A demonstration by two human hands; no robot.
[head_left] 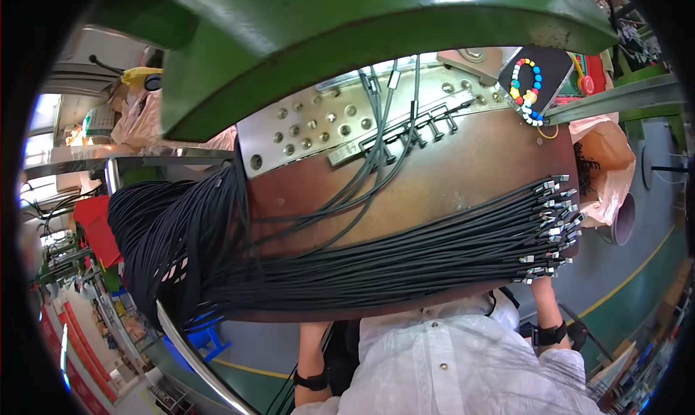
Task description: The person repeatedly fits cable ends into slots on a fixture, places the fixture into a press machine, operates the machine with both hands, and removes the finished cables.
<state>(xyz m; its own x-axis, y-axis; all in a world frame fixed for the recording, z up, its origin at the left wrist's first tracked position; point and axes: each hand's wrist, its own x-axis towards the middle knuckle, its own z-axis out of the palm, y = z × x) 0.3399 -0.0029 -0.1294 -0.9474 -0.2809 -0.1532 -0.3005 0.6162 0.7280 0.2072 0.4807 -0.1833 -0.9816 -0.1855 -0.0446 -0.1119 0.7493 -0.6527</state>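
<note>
A thick bundle of black cables (376, 264) lies across the brown work table (463, 154), its small metal connectors (554, 227) gathered at the right edge. From below, my left hand (313, 340) reaches under the table's near edge, and the edge hides its fingers. My right hand (544, 299) reaches up beneath the connector ends; its fingers are also out of sight. A few separate cables (355, 191) run up over a metal bar with pegs (405, 136) on the perforated steel plate (308, 125).
A green machine frame (391, 24) arches over the far side. Cables hang in a heap (174, 234) at left, by a curved metal rail (203, 375). A bead string (527, 89) hangs at the far right, above a brown paper bag (604, 169).
</note>
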